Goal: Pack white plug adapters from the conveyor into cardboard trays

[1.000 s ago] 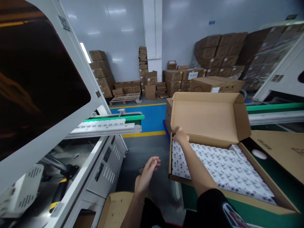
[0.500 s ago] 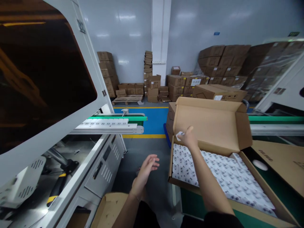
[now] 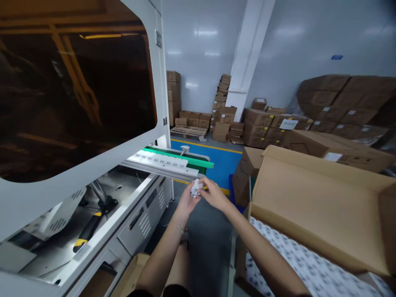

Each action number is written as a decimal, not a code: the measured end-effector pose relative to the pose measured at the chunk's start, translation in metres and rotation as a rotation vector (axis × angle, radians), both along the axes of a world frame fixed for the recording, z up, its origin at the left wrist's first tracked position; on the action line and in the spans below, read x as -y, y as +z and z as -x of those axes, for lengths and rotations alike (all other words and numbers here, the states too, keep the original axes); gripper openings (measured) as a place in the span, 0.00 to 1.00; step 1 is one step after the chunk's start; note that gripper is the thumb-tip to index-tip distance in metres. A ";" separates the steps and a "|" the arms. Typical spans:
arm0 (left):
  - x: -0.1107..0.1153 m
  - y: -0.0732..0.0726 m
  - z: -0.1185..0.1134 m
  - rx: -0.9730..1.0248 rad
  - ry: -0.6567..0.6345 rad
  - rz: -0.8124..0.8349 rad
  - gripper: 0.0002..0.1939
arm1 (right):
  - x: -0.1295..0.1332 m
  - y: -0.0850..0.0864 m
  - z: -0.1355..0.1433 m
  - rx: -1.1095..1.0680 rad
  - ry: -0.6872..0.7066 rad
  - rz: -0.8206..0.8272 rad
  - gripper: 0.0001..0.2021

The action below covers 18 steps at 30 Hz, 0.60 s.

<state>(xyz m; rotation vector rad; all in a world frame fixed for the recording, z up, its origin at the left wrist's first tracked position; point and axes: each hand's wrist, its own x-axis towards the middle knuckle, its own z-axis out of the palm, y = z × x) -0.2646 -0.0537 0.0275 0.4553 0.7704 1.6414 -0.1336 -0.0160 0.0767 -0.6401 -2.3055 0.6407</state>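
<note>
A small white item with grey marks (image 3: 196,188) is held between both hands in the middle of the view, just below the end of the conveyor (image 3: 167,161). My left hand (image 3: 185,202) has its fingers closed round its left side. My right hand (image 3: 213,193) pinches it from the right. At the lower right, an open cardboard box (image 3: 318,198) holds rows of white, grey-marked pieces (image 3: 297,255). White pieces in a row lie on the conveyor beside a green rail (image 3: 198,162).
A white machine with a dark window (image 3: 77,90) fills the left. A black and yellow tool (image 3: 88,232) lies on its bench. An open carton (image 3: 133,270) stands low, near the left arm. Stacked boxes (image 3: 256,123) and a pallet (image 3: 188,131) are by the back wall.
The view has turned left. My right hand has moved from the open box with a white item to my left hand, which was open and now grips the item too.
</note>
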 end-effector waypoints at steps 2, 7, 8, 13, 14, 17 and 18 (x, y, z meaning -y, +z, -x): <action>-0.024 0.004 0.020 -0.264 0.127 -0.028 0.12 | -0.035 -0.004 0.016 -0.047 -0.052 0.030 0.10; -0.099 0.021 0.062 -0.862 0.417 -0.154 0.09 | -0.103 -0.013 0.046 0.091 -0.360 -0.202 0.15; -0.112 0.023 0.067 -0.960 0.433 -0.182 0.09 | -0.112 -0.016 0.051 0.143 -0.370 -0.227 0.15; -0.147 0.016 0.075 -1.383 0.419 -0.258 0.17 | -0.127 -0.041 0.072 0.204 -0.366 -0.268 0.15; -0.147 0.014 0.076 -1.517 0.439 -0.243 0.20 | -0.127 -0.044 0.074 0.199 -0.384 -0.271 0.14; -0.135 0.011 0.083 -1.882 0.539 -0.180 0.22 | -0.127 -0.048 0.077 0.211 -0.417 -0.259 0.11; -0.129 0.010 0.086 -1.948 0.548 -0.176 0.21 | -0.127 -0.047 0.078 0.235 -0.418 -0.254 0.11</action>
